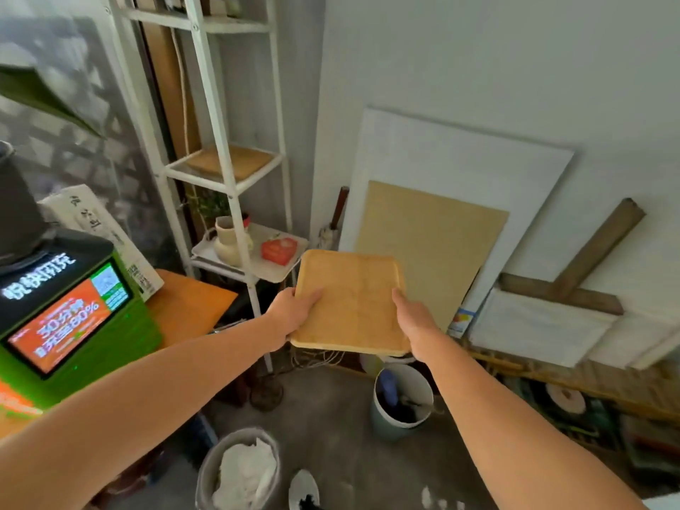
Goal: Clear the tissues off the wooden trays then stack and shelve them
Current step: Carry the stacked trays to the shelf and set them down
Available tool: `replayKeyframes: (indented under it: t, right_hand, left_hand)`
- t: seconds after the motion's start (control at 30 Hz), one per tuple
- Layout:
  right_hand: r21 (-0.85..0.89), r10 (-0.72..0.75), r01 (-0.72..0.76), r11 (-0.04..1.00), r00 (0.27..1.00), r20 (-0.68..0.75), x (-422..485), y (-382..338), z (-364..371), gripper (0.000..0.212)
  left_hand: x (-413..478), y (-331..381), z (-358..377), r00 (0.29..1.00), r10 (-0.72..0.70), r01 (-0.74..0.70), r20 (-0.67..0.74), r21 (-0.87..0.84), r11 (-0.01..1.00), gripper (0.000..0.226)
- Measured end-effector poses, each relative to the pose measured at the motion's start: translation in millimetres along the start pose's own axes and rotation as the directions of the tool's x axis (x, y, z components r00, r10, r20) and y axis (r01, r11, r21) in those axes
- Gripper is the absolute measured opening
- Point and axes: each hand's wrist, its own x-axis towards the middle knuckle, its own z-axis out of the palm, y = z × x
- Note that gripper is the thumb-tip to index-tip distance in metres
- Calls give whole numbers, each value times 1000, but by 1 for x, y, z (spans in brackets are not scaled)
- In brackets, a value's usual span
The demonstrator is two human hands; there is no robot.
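Head view — tray [353, 300] btwn hands

I hold a tray [351, 301] between my left hand [294, 312] and right hand [414, 320], out over the floor. The shelf rack [235, 171] stands ahead to the left, another tray [230, 161] on its middle shelf. Below me, a bin [239, 469] holds tissues [248, 473]; a bucket [403, 399] sits to its right.

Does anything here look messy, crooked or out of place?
Nothing looks spilled or broken. The wooden tray is bare and held level between the left hand and right hand. White tissues sit in the bin below. Boards lean against the wall, apparently stored there.
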Motion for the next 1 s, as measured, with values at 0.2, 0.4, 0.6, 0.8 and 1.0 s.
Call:
replayKeyframes:
  t: [0.2, 0.4, 0.6, 0.8, 1.0]
  right_hand:
    - [-34, -35, 38, 999, 997, 74, 101, -95, 42, 77]
    - [-32, -50, 60, 998, 971, 235, 175, -161, 85, 76]
    - [-91, -115, 149, 985, 946, 303, 246, -240, 130, 79]
    - [-158, -199, 290, 944, 881, 428, 333, -336, 183, 82]
    - [-233, -169, 370, 900, 786, 595, 407, -427, 249, 80]
  left_hand:
    - [107, 63, -32, 992, 28, -31, -119, -16, 999, 64]
    - [170, 105, -66, 979, -2, -5, -206, -37, 999, 51]
    - [233, 143, -99, 960, -37, -1, -276, -134, 991, 58]
    - [308, 184, -125, 891, -67, -63, -449, -270, 961, 61]
    - [370, 227, -140, 709, -134, -65, -692, -254, 965, 51]
